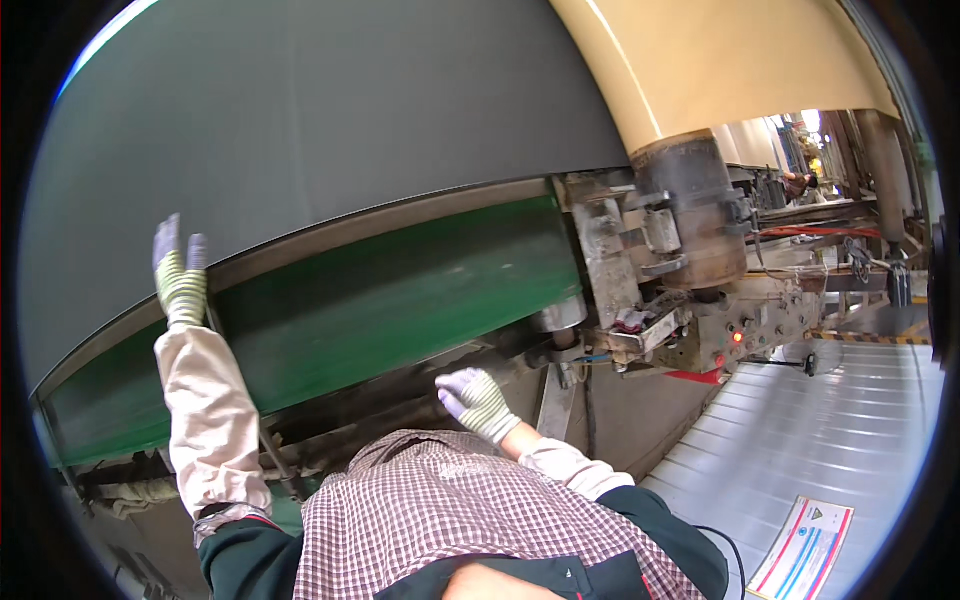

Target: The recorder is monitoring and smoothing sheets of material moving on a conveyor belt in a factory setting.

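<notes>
My left hand (pixel 181 277), in a striped knit glove with purple fingertips, reaches forward at the left. Its fingers are stretched out and spread, over the near edge of a wide dark grey sheet (pixel 330 110); whether they touch it I cannot tell. Nothing shows in this hand. Below the sheet's edge runs a green belt or panel (pixel 400 290). My right hand (pixel 478 402), gloved alike, hovers in front of my checked apron (pixel 430 500), short of the green part. Its fingers are loosely bent, thumb apart, with nothing visible in them.
A large tan roll or sheet (pixel 730 60) curves over a worn metal cylinder (pixel 690 210) at the right. Beside it stands a machine frame (pixel 750 325) with a lit red lamp. A ribbed pale metal surface (pixel 830 400) carries a label (pixel 803 550). Far right, a person (pixel 797 186) is visible.
</notes>
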A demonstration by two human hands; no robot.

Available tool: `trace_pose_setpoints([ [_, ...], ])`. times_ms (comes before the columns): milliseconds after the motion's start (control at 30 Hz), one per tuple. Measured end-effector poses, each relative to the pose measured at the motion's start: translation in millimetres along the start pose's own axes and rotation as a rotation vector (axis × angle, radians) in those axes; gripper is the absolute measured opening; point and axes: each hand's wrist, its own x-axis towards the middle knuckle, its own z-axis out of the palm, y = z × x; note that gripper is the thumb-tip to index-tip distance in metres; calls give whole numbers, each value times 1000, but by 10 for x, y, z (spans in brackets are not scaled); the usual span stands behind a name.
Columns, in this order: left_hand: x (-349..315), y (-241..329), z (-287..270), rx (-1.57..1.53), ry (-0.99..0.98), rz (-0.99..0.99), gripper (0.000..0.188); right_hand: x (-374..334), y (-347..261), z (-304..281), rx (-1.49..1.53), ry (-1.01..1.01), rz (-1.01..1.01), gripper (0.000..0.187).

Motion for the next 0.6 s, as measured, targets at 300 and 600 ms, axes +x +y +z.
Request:
trace_pose_setpoints([
  [300, 254, -1346, -395, 332, -340, -102, 48, 2087, -1105, 307, -99, 277, -375, 26],
  [600, 513, -1369, -612, -162, -257, 92, 55, 3282, -1008, 726, -398, 257, -32, 49],
])
